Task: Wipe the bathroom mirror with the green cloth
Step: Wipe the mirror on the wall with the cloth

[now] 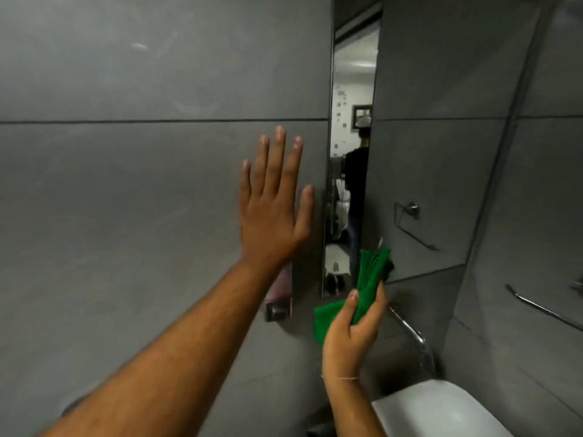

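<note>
Left hand [271, 212] raised flat, back toward the camera, left of the mirror [350, 171]. Fingers [279, 159] straight and fanned a little apart, thumb out to the side toward the mirror edge; holding nothing. Whether the palm actually presses the grey tiled wall [142, 184] or hovers just off it: cannot tell. Bare forearm running down and left from the wrist to the bottom corner.

Right hand [353, 332] lower, below the mirror's bottom end, back also toward the camera. Fingers curled closed around the cloth [369, 279], thumb clamped across its front, pinching the bunched green fabric in the fist. One end of the cloth standing up out of the grip and overlapping the mirror's lower right corner; the other end hanging out to the left of the hand, below the mirror. Contact between cloth and glass not clear. Thin thread band around the right wrist.

Mirror itself a narrow strip seen at a steep angle, reflecting a bright room and a figure in dark clothes. Left of its lower end, a blurred metal fitting [277, 307] on the wall. Right of it, a chrome towel ring [410, 209], and below that a curved chrome faucet [410, 329]. White basin [435, 411] well below the mirror, at the bottom edge.
</note>
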`<act>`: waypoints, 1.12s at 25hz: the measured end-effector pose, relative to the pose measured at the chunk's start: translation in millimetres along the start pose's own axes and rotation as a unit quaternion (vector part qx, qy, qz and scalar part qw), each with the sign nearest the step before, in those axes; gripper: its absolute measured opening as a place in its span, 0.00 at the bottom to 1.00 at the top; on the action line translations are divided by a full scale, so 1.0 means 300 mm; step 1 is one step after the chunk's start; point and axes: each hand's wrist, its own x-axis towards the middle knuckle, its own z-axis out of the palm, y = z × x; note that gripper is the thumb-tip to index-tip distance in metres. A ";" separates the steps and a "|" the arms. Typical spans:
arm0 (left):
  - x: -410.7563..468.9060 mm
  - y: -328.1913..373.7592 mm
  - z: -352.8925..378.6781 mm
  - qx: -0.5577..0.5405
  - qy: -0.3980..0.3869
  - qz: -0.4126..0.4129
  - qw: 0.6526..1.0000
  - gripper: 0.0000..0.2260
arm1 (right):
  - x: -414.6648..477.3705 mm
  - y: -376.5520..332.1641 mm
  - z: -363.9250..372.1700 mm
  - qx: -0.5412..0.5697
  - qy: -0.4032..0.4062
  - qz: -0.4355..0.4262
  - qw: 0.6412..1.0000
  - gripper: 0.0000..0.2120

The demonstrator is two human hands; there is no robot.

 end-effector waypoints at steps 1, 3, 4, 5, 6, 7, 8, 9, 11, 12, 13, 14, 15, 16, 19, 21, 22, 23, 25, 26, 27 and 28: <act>0.102 -0.001 0.026 0.015 -0.002 -0.001 1.000 0.30 | 0.044 0.035 0.017 -0.007 -0.014 -0.006 1.000 0.24; 0.264 -0.029 0.082 0.056 -0.021 0.002 0.998 0.30 | 0.121 0.127 0.058 -0.015 -0.049 -0.018 0.999 0.24; 0.310 -0.051 0.107 0.083 -0.030 0.008 0.996 0.30 | 0.141 0.169 0.074 -0.019 -0.076 -0.021 0.997 0.25; 0.335 -0.074 0.132 0.115 -0.033 0.020 0.993 0.31 | 0.154 0.211 0.088 -0.034 -0.107 -0.034 0.993 0.26; 0.336 -0.093 0.155 0.150 -0.029 0.035 0.988 0.31 | 0.154 0.257 0.091 -0.059 -0.141 -0.064 0.986 0.28; 0.330 -0.107 0.180 0.180 -0.016 0.051 0.982 0.32 | 0.153 0.306 0.088 -0.098 -0.171 -0.107 0.974 0.28; 0.324 -0.116 0.208 0.199 0.001 0.064 0.978 0.32 | 0.148 0.357 0.081 -0.153 -0.190 -0.147 0.958 0.29; 0.323 -0.124 0.224 0.206 0.018 0.069 0.976 0.33 | 0.141 0.401 0.064 -0.226 -0.197 -0.175 0.938 0.31; 0.326 -0.130 0.229 0.199 0.043 0.068 0.977 0.33 | 0.144 0.463 0.021 -0.351 -0.189 -0.208 0.893 0.34; 0.329 -0.130 0.228 0.198 0.050 0.067 0.977 0.33 | 0.162 0.484 0.002 -0.376 -0.181 -0.234 0.878 0.34; 0.333 -0.129 0.228 0.201 0.052 0.069 0.976 0.33 | 0.193 0.501 -0.003 -0.385 -0.182 -0.266 0.865 0.34; 0.334 -0.125 0.227 0.202 0.051 0.071 0.975 0.33 | 0.226 0.522 0.000 -0.385 -0.184 -0.301 0.852 0.33; 0.334 -0.122 0.226 0.202 0.049 0.073 0.975 0.33 | 0.256 0.539 0.010 -0.380 -0.184 -0.333 0.843 0.32; 0.328 -0.120 0.227 0.200 0.047 0.074 0.976 0.33 | 0.274 0.550 0.021 -0.373 -0.177 -0.355 0.839 0.31; 0.326 -0.121 0.230 0.206 0.043 0.076 0.975 0.33 | 0.292 0.537 0.063 -0.366 -0.146 -0.375 0.839 0.30; 0.325 -0.122 0.235 0.212 0.043 0.079 0.973 0.34 | 0.309 0.490 0.094 -0.364 -0.146 -0.384 0.836 0.32; 0.322 -0.121 0.238 0.215 0.045 0.081 0.972 0.34 | 0.327 0.455 0.115 -0.360 -0.148 -0.383 0.838 0.33; 0.321 -0.120 0.240 0.216 0.046 0.084 0.972 0.35 | 0.351 0.415 0.142 -0.356 -0.148 -0.380 0.841 0.33; 0.320 -0.119 0.236 0.219 0.046 0.087 0.971 0.35 | 0.407 0.315 0.214 -0.341 -0.149 -0.368 0.852 0.33; 0.321 -0.120 0.233 0.220 0.046 0.088 0.970 0.35 | 0.442 0.255 0.259 -0.333 -0.148 -0.362 0.858 0.32; 0.320 -0.117 0.228 0.219 0.046 0.088 0.971 0.35 | 0.482 0.188 0.303 -0.326 -0.144 -0.358 0.863 0.32; 0.318 -0.115 0.227 0.219 0.046 0.089 0.971 0.34 | 0.525 0.121 0.346 -0.319 -0.140 -0.360 0.866 0.31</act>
